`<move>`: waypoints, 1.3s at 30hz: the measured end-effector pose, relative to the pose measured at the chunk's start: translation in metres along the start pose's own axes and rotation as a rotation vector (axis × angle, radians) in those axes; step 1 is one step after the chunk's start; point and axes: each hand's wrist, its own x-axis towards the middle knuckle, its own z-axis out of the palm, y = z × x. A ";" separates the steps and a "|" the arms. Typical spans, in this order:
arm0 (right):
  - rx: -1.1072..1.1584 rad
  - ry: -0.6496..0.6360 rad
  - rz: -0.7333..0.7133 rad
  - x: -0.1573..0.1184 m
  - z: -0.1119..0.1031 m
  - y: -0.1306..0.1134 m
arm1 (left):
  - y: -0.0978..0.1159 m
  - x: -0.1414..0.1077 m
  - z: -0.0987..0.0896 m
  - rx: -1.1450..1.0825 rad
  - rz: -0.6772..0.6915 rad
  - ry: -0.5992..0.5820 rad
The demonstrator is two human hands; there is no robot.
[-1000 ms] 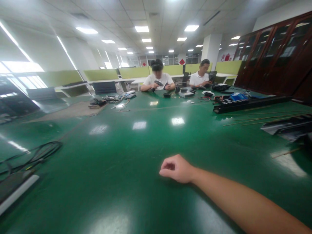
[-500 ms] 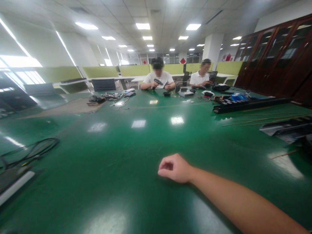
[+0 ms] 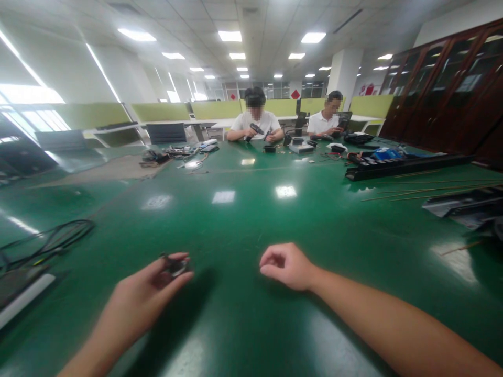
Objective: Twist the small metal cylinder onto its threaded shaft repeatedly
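Observation:
My left hand (image 3: 139, 293) is raised over the green table (image 3: 220, 225) at the lower left. Between its thumb and fingers is a small dark object with a shiny pale part (image 3: 176, 267); its kind is too small and blurred to make out. My right hand (image 3: 288, 267) rests on the tabletop right of the middle, its fingers curled into a loose fist with thumb and fingertips close together. Nothing shows in the hollow of that fist. A gap of bare table lies between both hands.
Black cables (image 3: 66, 238) lie at the left edge. At the right are a long black channel (image 3: 408, 166), thin rods (image 3: 424, 193) and dark metal parts (image 3: 463, 204). Across the table sit two people; one person (image 3: 255, 123) holds a power drill. Small parts (image 3: 192, 152) are strewn at the far side.
My left hand has come into view from the lower left, holding the small dark object. My right hand keeps its curled pose, and the view has shifted slightly.

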 end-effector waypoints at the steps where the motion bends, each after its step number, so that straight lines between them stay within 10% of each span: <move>1: 0.018 0.026 0.003 -0.001 -0.002 -0.001 | 0.010 0.012 0.018 -0.098 -0.001 -0.113; 5: 0.001 0.228 0.011 -0.001 -0.010 0.002 | 0.061 0.049 0.095 -0.527 0.104 -0.359; 9: -0.053 0.293 0.079 0.005 -0.014 0.014 | 0.080 0.058 0.133 -0.702 0.166 -0.320; 26: -0.247 0.185 0.077 0.002 -0.008 0.012 | 0.070 0.055 0.126 -0.745 0.259 -0.443; 39: -0.288 0.172 0.067 0.000 -0.007 0.011 | 0.071 0.055 0.128 -0.852 0.046 -0.520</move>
